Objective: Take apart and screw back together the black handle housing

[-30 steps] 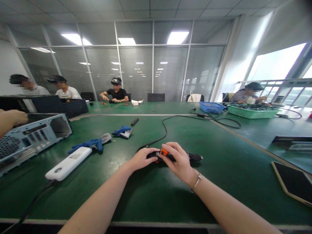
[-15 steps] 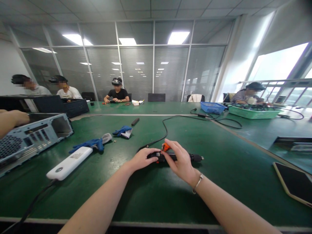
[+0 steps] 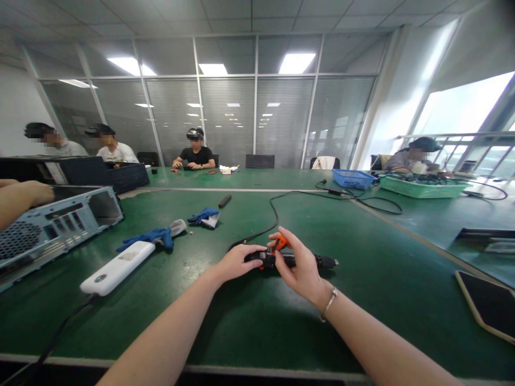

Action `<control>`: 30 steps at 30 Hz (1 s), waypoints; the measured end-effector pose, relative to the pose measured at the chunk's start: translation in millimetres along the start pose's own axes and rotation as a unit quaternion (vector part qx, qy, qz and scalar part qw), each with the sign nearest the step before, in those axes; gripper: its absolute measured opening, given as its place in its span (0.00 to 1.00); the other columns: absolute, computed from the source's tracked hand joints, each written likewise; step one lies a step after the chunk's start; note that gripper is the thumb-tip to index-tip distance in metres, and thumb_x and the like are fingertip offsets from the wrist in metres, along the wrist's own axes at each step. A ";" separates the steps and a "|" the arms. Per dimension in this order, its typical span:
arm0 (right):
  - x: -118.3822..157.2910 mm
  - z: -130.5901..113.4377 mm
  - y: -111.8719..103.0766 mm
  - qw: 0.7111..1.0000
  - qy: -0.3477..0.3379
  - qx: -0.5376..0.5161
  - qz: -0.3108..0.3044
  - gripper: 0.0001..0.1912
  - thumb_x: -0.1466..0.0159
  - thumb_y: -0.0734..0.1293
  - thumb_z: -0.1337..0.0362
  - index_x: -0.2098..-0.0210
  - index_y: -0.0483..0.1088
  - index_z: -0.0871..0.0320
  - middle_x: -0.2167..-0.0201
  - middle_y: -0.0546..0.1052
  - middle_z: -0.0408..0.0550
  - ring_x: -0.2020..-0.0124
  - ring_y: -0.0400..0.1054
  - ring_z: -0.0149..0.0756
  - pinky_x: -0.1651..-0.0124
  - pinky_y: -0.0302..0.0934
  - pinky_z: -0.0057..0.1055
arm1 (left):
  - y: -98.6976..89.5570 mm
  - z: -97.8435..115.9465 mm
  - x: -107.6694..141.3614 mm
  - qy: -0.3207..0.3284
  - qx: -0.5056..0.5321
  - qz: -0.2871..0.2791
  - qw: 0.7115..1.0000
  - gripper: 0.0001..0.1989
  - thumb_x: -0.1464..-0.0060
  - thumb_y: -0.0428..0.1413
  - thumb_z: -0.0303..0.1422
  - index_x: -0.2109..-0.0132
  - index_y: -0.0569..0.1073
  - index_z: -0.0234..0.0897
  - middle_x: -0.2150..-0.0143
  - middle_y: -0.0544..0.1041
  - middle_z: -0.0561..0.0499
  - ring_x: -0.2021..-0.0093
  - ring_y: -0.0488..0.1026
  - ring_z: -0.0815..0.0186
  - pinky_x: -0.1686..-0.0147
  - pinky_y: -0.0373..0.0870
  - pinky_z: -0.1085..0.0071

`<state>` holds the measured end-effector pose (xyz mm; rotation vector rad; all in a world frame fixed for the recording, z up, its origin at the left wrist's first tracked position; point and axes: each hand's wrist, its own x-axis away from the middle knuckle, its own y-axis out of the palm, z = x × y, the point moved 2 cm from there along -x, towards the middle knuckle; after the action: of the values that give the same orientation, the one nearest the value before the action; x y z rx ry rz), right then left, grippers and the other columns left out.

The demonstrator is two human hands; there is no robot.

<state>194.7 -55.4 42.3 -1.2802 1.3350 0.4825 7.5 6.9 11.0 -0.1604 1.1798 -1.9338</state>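
A black corded tool, like an electric screwdriver, lies across the green table, its metal tip pointing right. The fingers of my left hand grip its left end, where the cord comes out. My right hand pinches a small orange piece just above the middle of the tool. Part of the tool is hidden behind the right fingers. The orange piece's far end is too small to make out.
To the left are a white power strip, blue gloves, a metal computer case and another person's arm. A phone lies right. Blue and green baskets stand farther back. Several people sit around.
My right hand has moved slightly right with the orange piece, which now sits farther from my left fingertips and shows more. My left hand keeps its hold on the tool.
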 end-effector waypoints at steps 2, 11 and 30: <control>-0.6 -1.2 -0.4 1.000 -0.007 0.009 -0.004 0.32 0.37 0.62 0.71 0.36 0.50 0.52 0.50 0.71 0.55 0.53 0.70 0.41 0.51 0.69 0.43 | -0.2 0.3 0.0 0.004 0.002 0.000 1.000 0.20 0.43 0.56 0.35 0.43 0.71 0.39 0.48 0.77 0.48 0.51 0.73 0.59 0.48 0.66 0.67; -0.8 1.2 -1.5 1.000 0.001 0.011 0.007 0.33 0.36 0.61 0.72 0.34 0.49 0.51 0.53 0.72 0.53 0.55 0.71 0.39 0.51 0.69 0.41 | 0.1 -1.0 1.1 0.004 -0.002 0.002 1.000 0.21 0.43 0.57 0.35 0.43 0.71 0.40 0.48 0.76 0.48 0.50 0.73 0.59 0.48 0.65 0.66; -0.1 4.1 -0.2 0.999 0.001 0.041 0.006 0.32 0.36 0.65 0.68 0.36 0.53 0.48 0.54 0.72 0.52 0.55 0.71 0.40 0.54 0.70 0.40 | 1.7 -4.5 1.1 0.009 -0.008 0.009 1.000 0.21 0.43 0.57 0.34 0.43 0.71 0.39 0.48 0.77 0.48 0.51 0.73 0.59 0.48 0.66 0.67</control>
<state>196.6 -51.9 41.5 -1.2062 1.3513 0.4311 5.7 8.8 6.9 -0.1397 1.2047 -1.9138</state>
